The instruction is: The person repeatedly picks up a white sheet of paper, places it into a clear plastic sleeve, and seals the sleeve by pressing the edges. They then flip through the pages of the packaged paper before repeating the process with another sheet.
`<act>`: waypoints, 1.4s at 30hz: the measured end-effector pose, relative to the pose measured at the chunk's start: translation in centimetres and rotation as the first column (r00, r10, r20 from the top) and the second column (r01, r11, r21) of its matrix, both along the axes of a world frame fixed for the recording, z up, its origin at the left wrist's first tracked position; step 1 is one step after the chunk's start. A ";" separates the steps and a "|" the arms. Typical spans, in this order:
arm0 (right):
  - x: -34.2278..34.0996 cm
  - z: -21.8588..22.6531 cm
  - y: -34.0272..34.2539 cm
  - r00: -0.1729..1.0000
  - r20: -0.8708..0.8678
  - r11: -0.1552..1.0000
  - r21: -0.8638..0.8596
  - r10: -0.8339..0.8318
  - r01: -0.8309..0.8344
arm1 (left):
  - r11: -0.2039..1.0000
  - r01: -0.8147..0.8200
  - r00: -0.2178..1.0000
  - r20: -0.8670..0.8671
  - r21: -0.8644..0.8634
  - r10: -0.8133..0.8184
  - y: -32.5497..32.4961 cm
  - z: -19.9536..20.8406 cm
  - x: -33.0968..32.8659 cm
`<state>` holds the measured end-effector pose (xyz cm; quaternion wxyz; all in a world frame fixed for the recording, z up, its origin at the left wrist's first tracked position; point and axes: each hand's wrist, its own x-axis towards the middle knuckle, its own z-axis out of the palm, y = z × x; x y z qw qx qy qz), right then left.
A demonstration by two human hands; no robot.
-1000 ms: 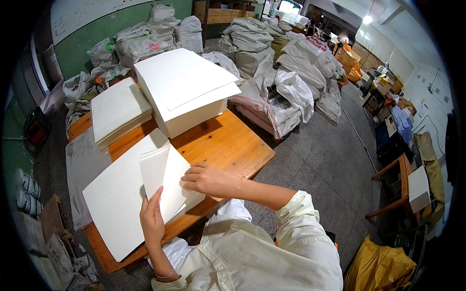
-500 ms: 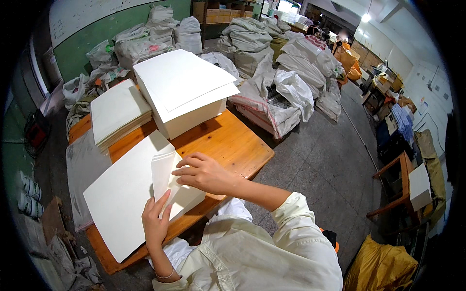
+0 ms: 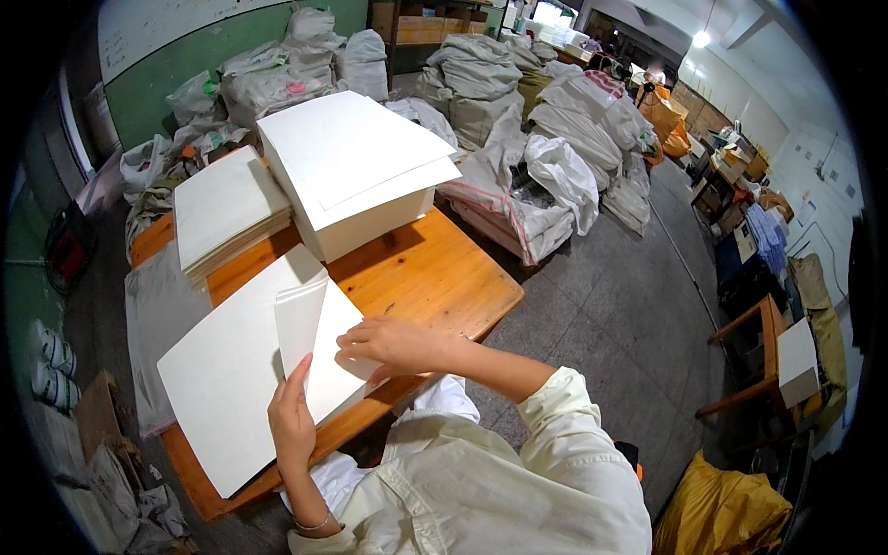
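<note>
On the wooden table, large white paper sheets point(image 3: 217, 379) lie spread near me, with a narrow bundle of folded sheets point(image 3: 301, 314) standing up along their middle. The lower end of that bundle is between the fingers of my left hand point(image 3: 294, 416), which is closed on it. To its right, my right hand point(image 3: 398, 347) rests on the right half of the paper, its fingers stretched out and slightly bent, holding nothing that I can see. Its fingertips touch the sheet; part of its underside is hidden.
A tall stack of white paper point(image 3: 361, 166) stands at the back of the wooden table point(image 3: 416, 277), beside a lower paper stack point(image 3: 231, 203). Clear plastic point(image 3: 166, 324) covers the table's left side. Bulging white sacks point(image 3: 472, 83) crowd the floor behind; a wooden stool point(image 3: 754, 361) stands at right.
The upright folded bundle has tipped to the left, baring more of the right half. My right hand has come down from the bundle onto the paper. My left hand has shifted slightly.
</note>
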<state>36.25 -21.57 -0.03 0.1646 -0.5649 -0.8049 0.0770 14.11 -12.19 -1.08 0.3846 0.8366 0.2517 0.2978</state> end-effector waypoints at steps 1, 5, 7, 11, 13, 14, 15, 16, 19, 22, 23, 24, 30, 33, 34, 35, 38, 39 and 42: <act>0.1 0.0 0.1 1.000 -0.004 1.000 0.003 -0.001 0.001 | 1.000 0.001 1.000 0.023 0.020 -0.001 0.0 -0.1 0.0; -0.1 0.6 0.4 1.000 0.001 0.998 -0.064 0.007 -0.006 | 0.998 0.003 0.998 0.060 0.059 -0.006 0.3 -0.7 0.0; -0.1 0.8 0.4 1.000 0.006 0.996 -0.086 0.001 0.000 | 0.998 0.006 0.998 0.055 0.059 -0.009 0.3 -0.7 0.0; -0.2 0.7 0.5 0.999 0.038 0.998 -0.063 -0.012 0.015 | 0.997 0.008 0.999 0.040 0.078 -0.011 0.4 -0.8 0.0; -0.5 1.4 0.4 0.996 0.075 0.990 -0.133 -0.045 0.054 | 0.999 0.029 0.999 -0.029 0.044 -0.028 0.4 -0.6 0.0; -0.6 1.1 0.3 0.995 0.101 1.000 0.004 -0.023 0.023 | 0.999 0.046 0.995 -0.091 0.000 -0.046 0.5 -0.2 -0.2; -0.7 0.7 0.2 0.992 0.130 0.990 0.139 -0.003 -0.015 | 0.997 0.059 0.986 -0.151 -0.044 -0.065 0.5 0.1 -0.3; -0.8 0.6 0.2 0.987 0.161 0.961 0.270 0.012 -0.056 | 0.997 0.071 0.992 -0.110 0.030 -0.067 0.4 0.1 -0.2; -1.3 1.7 0.1 0.956 0.290 0.923 0.379 -0.052 -0.065 | 0.978 0.086 0.996 -0.038 0.187 -0.081 0.2 -0.1 0.0; -1.1 1.5 0.2 0.962 0.257 0.925 0.380 -0.088 -0.017 | 0.973 0.091 0.996 -0.045 0.213 -0.084 0.3 -0.4 0.1; -1.1 1.4 0.3 0.966 0.241 0.921 0.391 -0.094 -0.008 | 0.972 0.090 0.996 -0.038 0.218 -0.083 0.3 -0.5 0.1; -1.1 1.4 0.3 0.969 0.227 0.916 0.401 -0.100 0.001 | 0.971 0.088 0.996 -0.030 0.223 -0.083 0.3 -0.6 0.2; -1.1 1.8 0.3 0.977 0.190 0.922 0.388 -0.098 0.017 | 0.981 0.068 0.997 -0.047 0.182 -0.060 0.4 -0.7 0.1; -1.3 2.1 0.3 0.976 0.184 0.922 0.386 -0.112 0.033 | 0.979 0.071 0.997 -0.057 0.192 -0.061 0.5 -0.8 0.0; -1.3 2.1 0.3 0.977 0.180 0.918 0.395 -0.116 0.036 | 0.980 0.077 0.996 -0.054 0.184 -0.068 0.4 -0.7 0.0; -1.3 2.1 0.3 0.977 0.179 0.914 0.404 -0.112 0.030 | 0.981 0.083 0.996 -0.050 0.175 -0.076 0.3 -0.5 0.0; -1.3 2.1 0.3 0.987 0.085 0.892 0.444 -0.133 0.082 | 0.985 0.099 0.992 -0.095 0.140 -0.086 0.5 -0.6 -0.2; -1.6 2.1 0.3 0.987 -0.013 0.876 0.460 -0.158 0.146 | 0.987 0.101 0.989 -0.121 0.127 -0.086 0.6 -0.6 -0.3; -1.9 1.1 0.3 0.901 -0.304 0.798 0.432 -0.308 0.419 | 1.000 0.013 0.999 -0.032 -0.007 -0.013 0.0 0.1 -0.2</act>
